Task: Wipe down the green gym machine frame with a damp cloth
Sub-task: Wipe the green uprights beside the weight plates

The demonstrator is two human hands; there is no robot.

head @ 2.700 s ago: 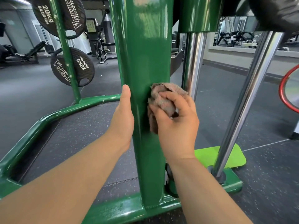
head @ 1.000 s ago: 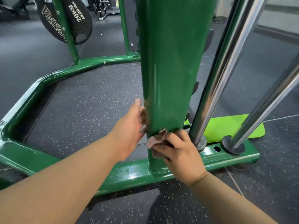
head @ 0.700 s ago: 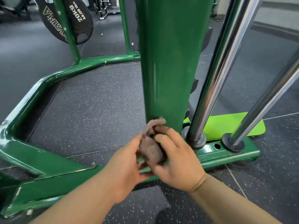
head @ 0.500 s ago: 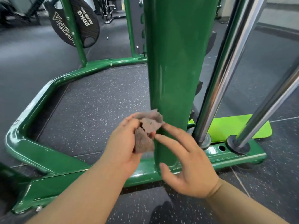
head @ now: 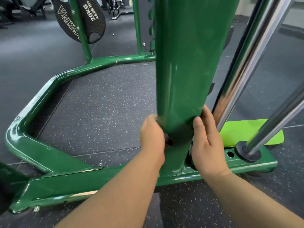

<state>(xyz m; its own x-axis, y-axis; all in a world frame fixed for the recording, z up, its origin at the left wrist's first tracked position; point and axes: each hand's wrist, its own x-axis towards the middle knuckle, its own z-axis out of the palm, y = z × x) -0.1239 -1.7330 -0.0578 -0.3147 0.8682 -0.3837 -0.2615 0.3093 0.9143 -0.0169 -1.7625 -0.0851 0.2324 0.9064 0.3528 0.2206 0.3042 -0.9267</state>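
As my left hand [head: 152, 134] curled behind the green post [head: 189, 63], likely wiping its far side, grip hidden, my right hand [head: 206, 142] lay spread flat, bracing it.

Both arms are bare. The left forearm [head: 115, 191] comes in from about 7 o'clock, the right forearm [head: 243, 199] from 5. On the left hand [head: 152, 137], the fingers tuck out of sight toward 3 o'clock. The right hand [head: 207, 145] is flat, fingers straight toward 12, thumb alongside.
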